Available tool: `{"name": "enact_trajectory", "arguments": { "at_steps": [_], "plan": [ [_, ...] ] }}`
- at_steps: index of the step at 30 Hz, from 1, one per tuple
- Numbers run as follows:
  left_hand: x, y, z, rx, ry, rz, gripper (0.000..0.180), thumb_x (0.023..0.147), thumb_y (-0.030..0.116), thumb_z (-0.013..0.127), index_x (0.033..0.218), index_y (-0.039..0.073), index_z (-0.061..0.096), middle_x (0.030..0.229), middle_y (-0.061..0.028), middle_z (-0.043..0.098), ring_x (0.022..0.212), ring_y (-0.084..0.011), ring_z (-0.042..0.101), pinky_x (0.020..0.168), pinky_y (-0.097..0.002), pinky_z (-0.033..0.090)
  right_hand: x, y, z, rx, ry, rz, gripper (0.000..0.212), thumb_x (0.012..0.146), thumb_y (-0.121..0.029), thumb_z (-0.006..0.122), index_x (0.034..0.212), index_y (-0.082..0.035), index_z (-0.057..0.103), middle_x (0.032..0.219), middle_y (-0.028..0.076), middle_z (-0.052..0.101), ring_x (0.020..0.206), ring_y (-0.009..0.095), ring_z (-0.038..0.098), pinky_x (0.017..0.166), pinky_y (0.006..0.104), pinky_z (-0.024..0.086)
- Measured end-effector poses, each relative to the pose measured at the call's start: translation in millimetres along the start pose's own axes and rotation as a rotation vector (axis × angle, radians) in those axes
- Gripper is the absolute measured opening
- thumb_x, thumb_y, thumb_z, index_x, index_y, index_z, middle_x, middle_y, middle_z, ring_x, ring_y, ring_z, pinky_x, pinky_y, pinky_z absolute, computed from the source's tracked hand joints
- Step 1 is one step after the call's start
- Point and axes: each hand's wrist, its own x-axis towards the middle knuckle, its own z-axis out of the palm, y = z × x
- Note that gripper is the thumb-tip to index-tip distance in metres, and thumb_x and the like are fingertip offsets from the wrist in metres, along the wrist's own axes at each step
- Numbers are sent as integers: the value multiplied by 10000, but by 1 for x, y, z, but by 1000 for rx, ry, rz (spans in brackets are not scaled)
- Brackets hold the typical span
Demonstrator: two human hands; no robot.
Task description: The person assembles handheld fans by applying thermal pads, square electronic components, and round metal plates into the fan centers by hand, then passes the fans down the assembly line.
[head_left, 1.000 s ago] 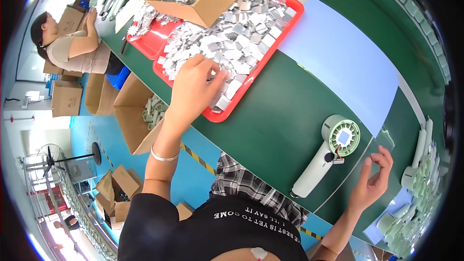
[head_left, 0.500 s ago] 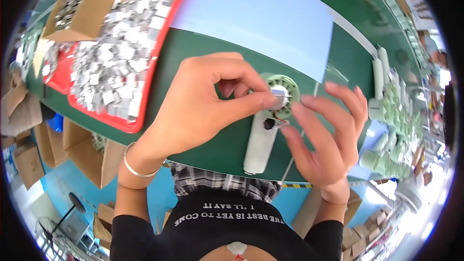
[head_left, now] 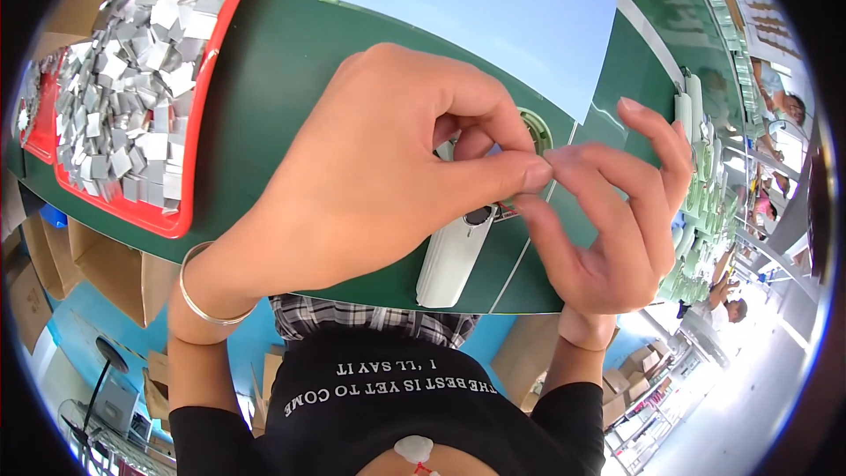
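My left hand (head_left: 397,167) has thumb and forefinger pinched together over a pale green handheld fan. A small silver square piece showed in that pinch half a second ago; the fingertips now hide it. My right hand (head_left: 617,220) meets the left fingertips with its bent thumb and forefinger, its other fingers raised and curled. What the right fingertips grip is too small to make out. Below the hands lies the fan's handle (head_left: 452,266), its lower end toward me. Part of its round green head (head_left: 535,130) shows beyond the fingers. Thin wires (head_left: 507,211) show near the handle's top.
A red tray (head_left: 187,154) heaped with silver square pieces (head_left: 132,97) stands at the left on the green table (head_left: 273,62). A pale blue sheet (head_left: 476,18) lies at the back. Several green fan parts (head_left: 705,194) crowd the right edge. Cardboard boxes (head_left: 106,269) stand below left.
My right thumb and forefinger have come in to the left fingertips, from being apart. The silver piece has gone out of sight between the fingers. The view has shifted, with the tray further left.
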Motion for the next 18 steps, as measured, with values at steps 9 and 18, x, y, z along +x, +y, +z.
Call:
{"name": "enact_trajectory", "arguments": {
  "at_steps": [9, 18],
  "plan": [
    [0, -21, -10, 331, 68, 267, 632, 639, 179, 873, 1223, 79, 653, 1115, -46, 625, 944, -188, 543, 807, -313, 430, -3, 12, 12, 84, -58, 64, 282, 609, -44, 796, 883, -33, 728, 882, 71, 688, 1115, 402, 595, 1053, 567, 373],
    [-2, -30, -3, 518, -38, 341, 719, 572, 152, 870, 1257, 123, 652, 1249, -49, 634, 1173, -279, 554, 998, -411, 418, -6, 12, 15, 42, -128, 43, 285, 592, -59, 800, 867, -28, 734, 877, 64, 693, 1146, 413, 561, 1027, 545, 387]
  ]
}}
